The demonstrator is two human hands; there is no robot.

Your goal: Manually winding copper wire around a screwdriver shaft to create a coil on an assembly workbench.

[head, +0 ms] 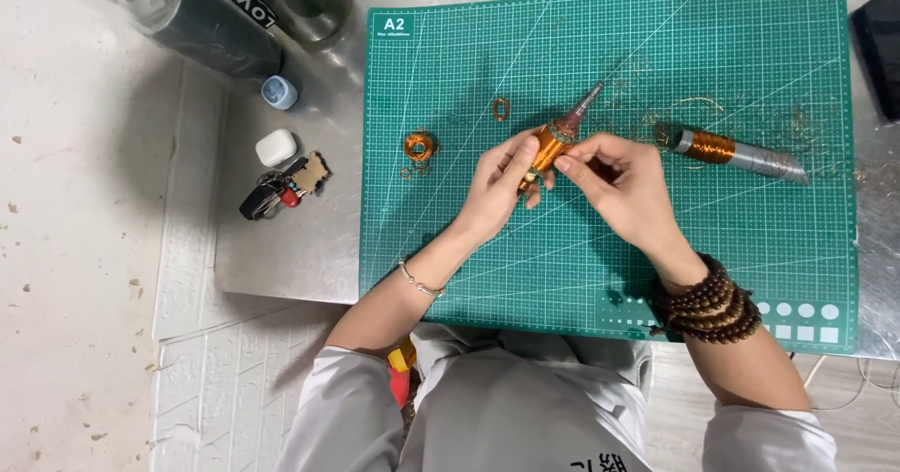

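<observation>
- Copper-wound motor rotor (551,142) held just above centre of the green cutting mat (769,50), tilted, shaft tip pointing to about 1 o'clock.
- Left hand (497,186) closed around the lower end of the winding, thumb and fingers pinching the orange body.
- Right hand (623,186) closed at the upper part of the body just below the grey collar, fingertips pressing from the 3 o'clock side.
- Judged small and fairly light, stiff metal core; fine enamelled wire on the outside likely easy to scratch or snag.
- Best taken at the wound barrel or the collar; thin shaft looks smooth and slippery, poor for gripping.
- Second wound rotor (736,150) lying flat at 3 o'clock of the hands, well apart, loose strands of copper wire around it.
- Small copper coil (420,146) at 9 o'clock, a smaller wire loop (502,108) at 11 o'clock, both on the mat.
- Off the mat at 9 o'clock: key bunch (281,189), white earbud case (276,147).
- Dark tumbler (202,17) at 10 o'clock, far corner.
- Wooden bead bracelet (708,303) on the right wrist, thin bangle (419,283) on the left.
</observation>
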